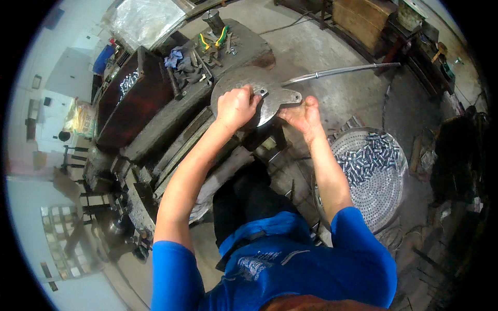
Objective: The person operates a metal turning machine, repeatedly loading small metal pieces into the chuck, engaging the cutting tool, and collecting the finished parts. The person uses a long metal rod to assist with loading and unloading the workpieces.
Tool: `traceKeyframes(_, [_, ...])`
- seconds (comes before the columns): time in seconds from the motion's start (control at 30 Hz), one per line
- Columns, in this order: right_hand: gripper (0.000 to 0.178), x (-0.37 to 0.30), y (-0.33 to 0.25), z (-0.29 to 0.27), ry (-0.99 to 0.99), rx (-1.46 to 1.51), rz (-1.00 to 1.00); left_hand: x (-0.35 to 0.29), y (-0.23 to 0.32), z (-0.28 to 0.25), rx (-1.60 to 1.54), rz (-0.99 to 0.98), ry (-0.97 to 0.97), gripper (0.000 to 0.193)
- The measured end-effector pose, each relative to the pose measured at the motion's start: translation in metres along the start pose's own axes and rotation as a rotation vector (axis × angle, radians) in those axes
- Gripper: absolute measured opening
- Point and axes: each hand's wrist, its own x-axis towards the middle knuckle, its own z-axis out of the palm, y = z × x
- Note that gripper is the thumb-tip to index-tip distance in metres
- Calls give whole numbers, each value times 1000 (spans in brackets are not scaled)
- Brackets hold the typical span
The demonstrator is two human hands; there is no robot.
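Observation:
A flat round metal plate (233, 79) lies in front of me, and a pear-shaped lug with a hole (291, 96) juts out on its right side. My left hand (237, 108) is closed in a fist over the plate, its thumb beside a small dark metal piece with a hole (263, 92). What the curled fingers grip is hidden. Below the lug, my right hand (303, 118) is turned palm up with the thumb raised apart. Its fingers reach partly under the plate's edge, and nothing shows in the palm.
A perforated round tray (381, 205) with many short shiny metal cylinders (367, 158) stands at my right. A long metal bar (342, 72) extends right from the plate. Yellow-green-handled pliers (222, 36), wrenches and a cup (212, 20) sit on the bench behind. A dark bin (132, 103) stands left.

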Motion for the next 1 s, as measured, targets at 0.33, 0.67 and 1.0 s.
traceKeyframes(0.33, [77, 4, 7, -13, -21, 22, -69, 14, 7, -7, 127, 96, -96, 21])
traceKeyframes(0.67, [73, 5, 8, -12, -27, 27, -56, 17, 10, -25, 152, 58, -176, 29])
traceKeyframes(1.0, [67, 5, 10, -10, -1, 13, -62, 17, 3, -22, 29, 322, -139, 11])
